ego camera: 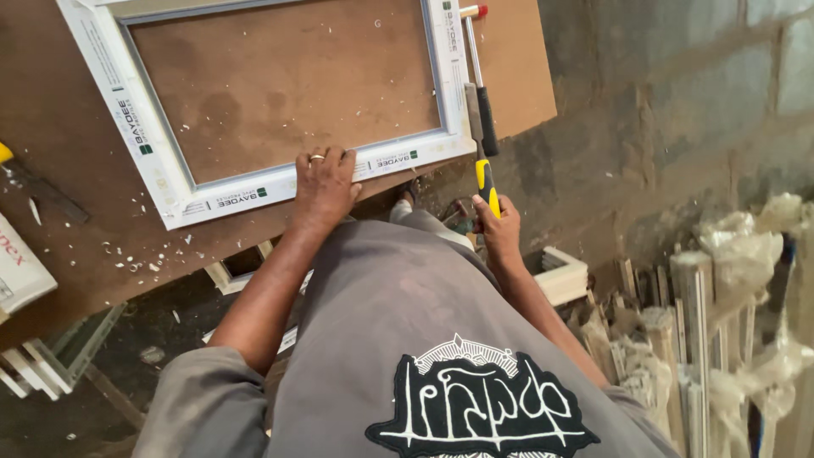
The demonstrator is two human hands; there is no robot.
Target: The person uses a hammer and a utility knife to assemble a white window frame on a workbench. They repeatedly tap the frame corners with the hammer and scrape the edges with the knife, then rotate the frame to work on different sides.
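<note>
Right hand (498,227) wrapped around the yellow-black handle of a chisel (480,140), blade laid against the right edge of the white window frame (174,191). Left hand (324,185) flat, fingers spread, pressing the frame's near rail onto the brown workbench (59,110). Hammer (476,59) lies beside the frame.

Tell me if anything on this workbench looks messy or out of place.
White shavings are scattered over the brown board beside the white frame that the left hand presses down. The frame lies askew to the board's edge. The right hand holds a yellow-handled chisel.
</note>
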